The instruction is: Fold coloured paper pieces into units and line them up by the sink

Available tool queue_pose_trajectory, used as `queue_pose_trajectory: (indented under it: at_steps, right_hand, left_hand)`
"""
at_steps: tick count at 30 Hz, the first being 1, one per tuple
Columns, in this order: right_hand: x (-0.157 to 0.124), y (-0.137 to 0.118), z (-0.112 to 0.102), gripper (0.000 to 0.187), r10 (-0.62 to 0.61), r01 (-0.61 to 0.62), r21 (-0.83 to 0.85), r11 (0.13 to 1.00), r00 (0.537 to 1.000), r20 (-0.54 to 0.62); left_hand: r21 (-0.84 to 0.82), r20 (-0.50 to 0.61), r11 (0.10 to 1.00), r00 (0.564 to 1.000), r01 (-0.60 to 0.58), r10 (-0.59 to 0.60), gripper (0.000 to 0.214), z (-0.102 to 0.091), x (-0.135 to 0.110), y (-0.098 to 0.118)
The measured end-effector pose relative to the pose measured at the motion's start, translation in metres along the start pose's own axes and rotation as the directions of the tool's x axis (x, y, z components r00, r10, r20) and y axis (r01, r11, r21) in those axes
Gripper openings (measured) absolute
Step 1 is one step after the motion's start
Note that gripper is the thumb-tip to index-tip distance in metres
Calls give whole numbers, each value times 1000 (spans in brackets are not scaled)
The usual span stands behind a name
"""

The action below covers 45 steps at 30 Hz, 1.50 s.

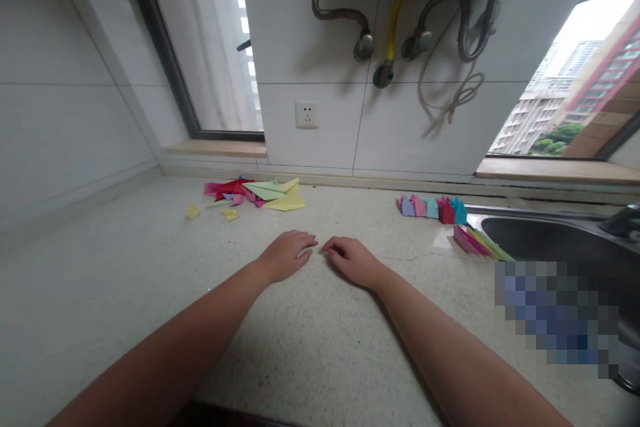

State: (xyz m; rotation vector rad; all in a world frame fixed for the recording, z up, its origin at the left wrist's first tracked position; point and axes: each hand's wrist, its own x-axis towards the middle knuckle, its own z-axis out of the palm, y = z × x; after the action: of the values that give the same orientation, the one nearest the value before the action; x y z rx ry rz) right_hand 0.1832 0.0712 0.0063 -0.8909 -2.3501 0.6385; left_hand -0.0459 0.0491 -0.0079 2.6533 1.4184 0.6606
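Note:
My left hand (287,257) rests on the speckled pale countertop (310,347), fingers stretched forward and thumb apart, holding nothing. Close beside it, my right hand (355,261) lies with loosely curved fingers and a gap between thumb and forefinger; I see nothing in it. The fingertips of the two hands nearly meet but stay apart. Beyond my left hand is a loose pile of folded coloured paper (285,199), some shaped like paper planes. Further right stands a row of small folded paper pieces (419,207) in several colours.
Pink, yellow and green folded papers (473,242) lie beside the dark sink (530,230). Two small yellow paper pieces sit near the pile, one a folded scrap (193,211). Hoses and a yellow pipe (395,13) hang on the tiled wall above a socket (307,115). A blurred patch hides the right side.

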Motion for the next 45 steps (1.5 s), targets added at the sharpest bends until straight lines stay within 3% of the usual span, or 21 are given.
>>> queue_pose_trajectory:
  at_steps: [5, 11, 16, 23, 30, 34, 36, 38, 41, 45]
  right_hand:
    - [2, 2, -1, 23, 26, -26, 50, 998, 1000, -9]
    - [6, 5, 0, 23, 40, -40, 45, 998, 999, 4]
    - [8, 7, 1, 23, 36, -36, 34, 999, 999, 10]
    - [6, 11, 2, 22, 27, -27, 40, 999, 1000, 3]
    - [6, 15, 4, 23, 20, -19, 67, 998, 1000, -9]
    - [6, 16, 5, 23, 36, -32, 113, 993, 999, -33]
    - [7, 18, 4, 23, 74, -62, 153, 986, 995, -71]
    - [7, 19, 4, 23, 126, -101, 206, 973, 985, -115]
    - [9, 20, 4, 23, 202, -144, 308, 940, 965, -167]
    - [8, 19, 7, 17, 187, -88, 411, 907, 960, -209]
  left_hand:
    - [165, 47, 986, 999, -11, 3, 32, -22, 12, -26]
    - [286, -133, 911, 954, 297, -269, 39, -50, 28, -93]
    - [279, -154, 884, 926, 375, -344, 41, -34, 36, -125]
    - [214, -234, 878, 895, 428, -380, 35, -10, 38, -130]
    - [95, -250, 941, 923, 324, -293, 28, -19, 35, -110]
    - [-32, -292, 966, 922, 256, -254, 31, -27, 29, -73]
    - [-285, -340, 932, 885, 224, -317, 29, -32, 24, -47]
    - [-487, -333, 849, 856, 204, -397, 31, -35, 17, -19]
    - [-779, -138, 587, 852, 221, -505, 43, -29, 6, 13]
    - [-931, -28, 313, 821, 186, -570, 35, -8, -3, 29]
